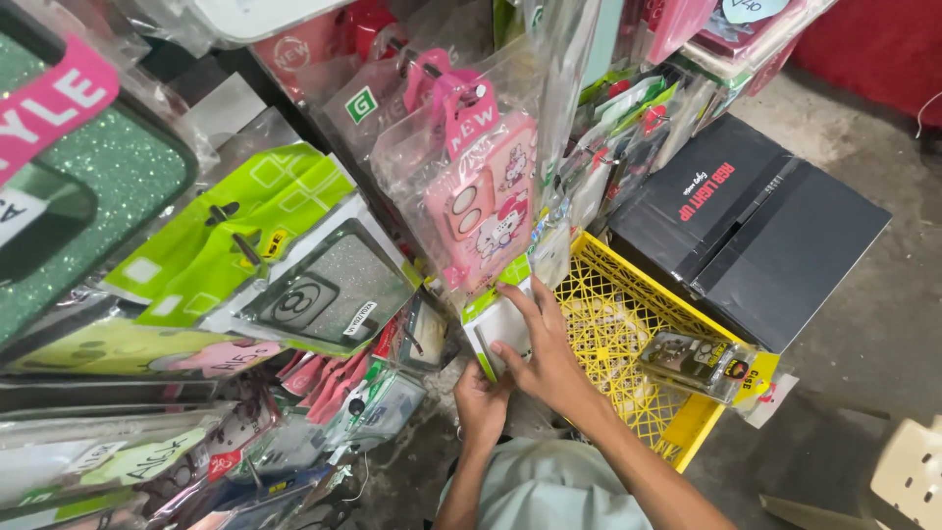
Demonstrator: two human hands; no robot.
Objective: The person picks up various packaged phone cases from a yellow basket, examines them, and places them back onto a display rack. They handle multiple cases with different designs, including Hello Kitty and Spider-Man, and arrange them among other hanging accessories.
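Both of my hands are on a small white packaged phone case with a green edge (pixel 494 324), low down in front of a wall of hanging cases. My right hand (pixel 543 353) lies over its front, fingers spread across the pack. My left hand (pixel 480 402) grips it from below. Just above hangs a pink cartoon-cat phone case (pixel 483 201) in a clear bag. Beside my right hand stands a yellow plastic crate (pixel 628 344).
A packaged case with a yellow card (pixel 708 365) rests on the crate's rim. A black cardboard box (pixel 756 231) sits behind the crate on the concrete floor. Glittery green and grey cases (pixel 329 285) hang at left. A beige plastic stool (pixel 908 471) stands at bottom right.
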